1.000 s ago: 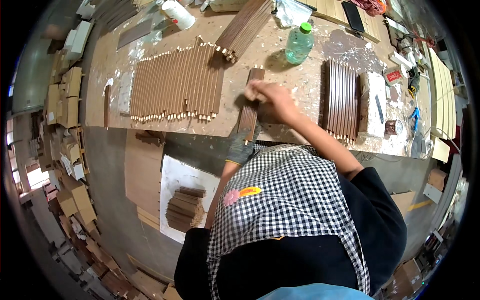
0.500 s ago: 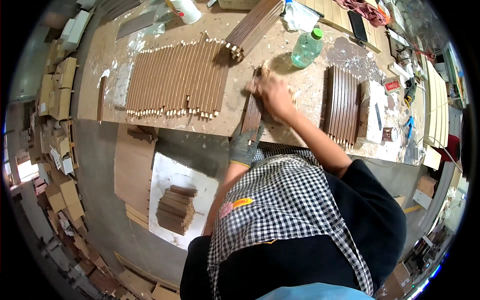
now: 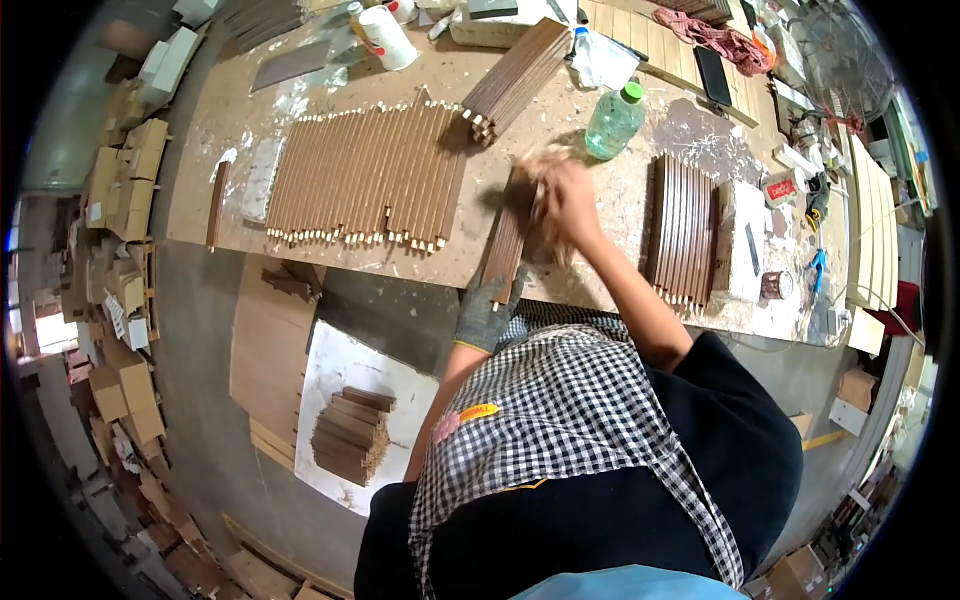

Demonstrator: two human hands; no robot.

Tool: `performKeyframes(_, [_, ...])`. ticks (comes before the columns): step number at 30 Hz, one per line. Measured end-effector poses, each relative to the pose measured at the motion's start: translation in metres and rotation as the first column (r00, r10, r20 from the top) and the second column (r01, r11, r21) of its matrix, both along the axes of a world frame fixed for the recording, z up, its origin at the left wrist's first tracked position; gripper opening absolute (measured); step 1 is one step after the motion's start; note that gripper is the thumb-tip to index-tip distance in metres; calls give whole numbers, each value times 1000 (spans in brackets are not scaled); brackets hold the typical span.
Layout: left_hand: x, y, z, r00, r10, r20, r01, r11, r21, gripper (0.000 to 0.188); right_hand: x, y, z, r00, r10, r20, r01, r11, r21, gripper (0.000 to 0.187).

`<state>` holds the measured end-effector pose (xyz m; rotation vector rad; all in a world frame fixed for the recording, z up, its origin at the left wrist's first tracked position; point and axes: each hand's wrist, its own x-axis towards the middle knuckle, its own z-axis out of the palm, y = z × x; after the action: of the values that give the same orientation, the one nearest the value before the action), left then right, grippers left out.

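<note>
A few dark brown wooden strips (image 3: 508, 240) lie side by side on the worktable, their near ends reaching its front edge. Round those near ends is my left hand (image 3: 485, 315), in a grey glove with its fingers closed. My bare right hand (image 3: 568, 205) is closed by the strips' far half, just to their right. From its fingers sticks a crumpled pale tan piece (image 3: 550, 157), like a rag, smeared by motion. To the left a wide row of brown strips (image 3: 365, 175) with pale ends lies flat; a smaller row (image 3: 683, 230) lies at right.
A stacked bundle of strips (image 3: 520, 75) and a green-capped bottle (image 3: 615, 122) stand beyond my hands. A white block (image 3: 740, 235) and a small tin (image 3: 776, 285) sit at right. Below the table's left side, more strips (image 3: 350, 435) rest on a white board (image 3: 330, 350).
My right hand has lifted off the strips' far end and shifted right with the tan piece. My left hand stays at the near ends. The whole view has shifted slightly.
</note>
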<state>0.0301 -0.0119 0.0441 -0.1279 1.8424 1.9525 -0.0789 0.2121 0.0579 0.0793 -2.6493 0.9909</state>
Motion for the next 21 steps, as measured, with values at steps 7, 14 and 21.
performKeyframes(7, [-11,-18,78,946,-313,-83,307,949,-73,50,29,-11,44,838,543,-45,-493,790,364,26])
performKeyframes(14, [-15,-56,117,937,-348,-22,339,922,-186,48,31,67,58,956,83,-281,21,937,348,39])
performKeyframes(21, [-28,-24,143,975,-220,-19,220,968,120,43,56,88,86,915,-189,357,316,-213,-924,60])
